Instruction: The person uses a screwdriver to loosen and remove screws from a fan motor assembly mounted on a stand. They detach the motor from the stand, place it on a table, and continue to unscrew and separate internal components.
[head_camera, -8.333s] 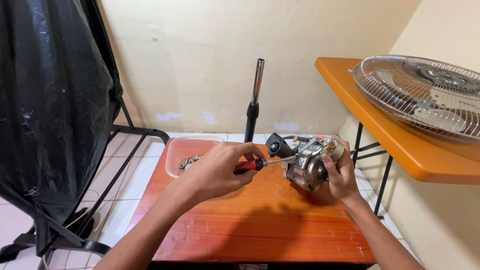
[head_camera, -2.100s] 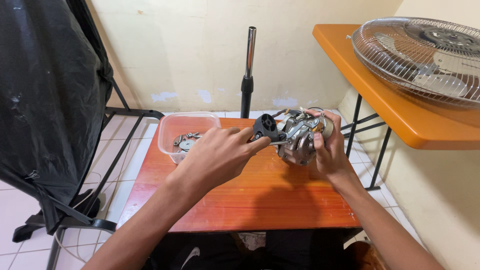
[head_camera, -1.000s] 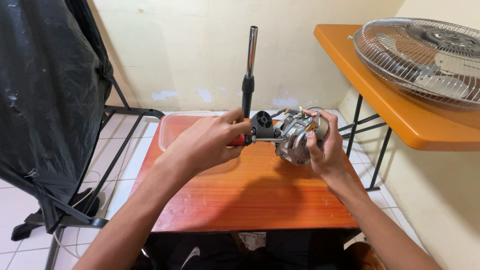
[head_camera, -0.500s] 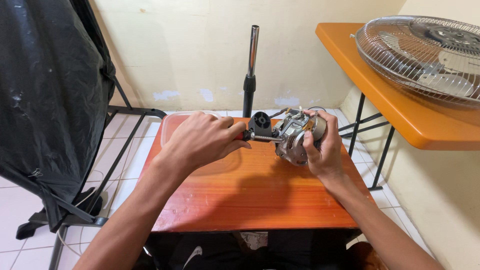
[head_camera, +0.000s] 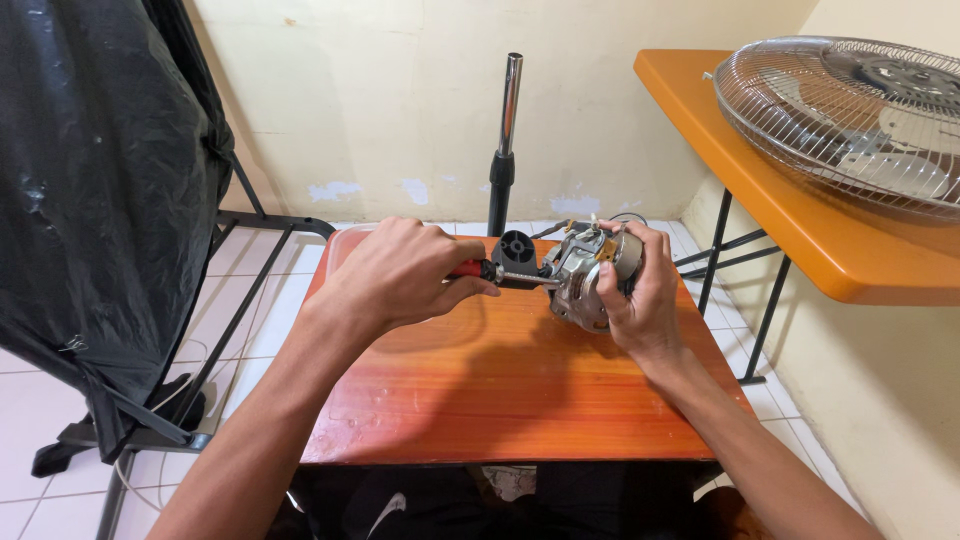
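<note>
Near the far edge of the orange-red wooden table (head_camera: 500, 390), the right hand (head_camera: 640, 295) wraps its fingers around a grey metal fan motor (head_camera: 585, 270). The left hand (head_camera: 400, 275) is closed around a red-handled screwdriver (head_camera: 480, 270), its shaft reaching the motor.

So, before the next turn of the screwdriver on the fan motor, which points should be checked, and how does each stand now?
1. Right hand steadies the fan motor: ok, fingers wrap its far side.
2. Left hand grips the screwdriver: ok, closed around the red handle.
3. Screwdriver tip seated in a screw: cannot tell, the tip is hidden at the motor.
4. Motor supported by the wooden table: ok, it rests on the top.
5. Motor wires away from the tool: cannot tell, too small.
6. Plastic tray within reach: ok, just behind the left hand.
</note>
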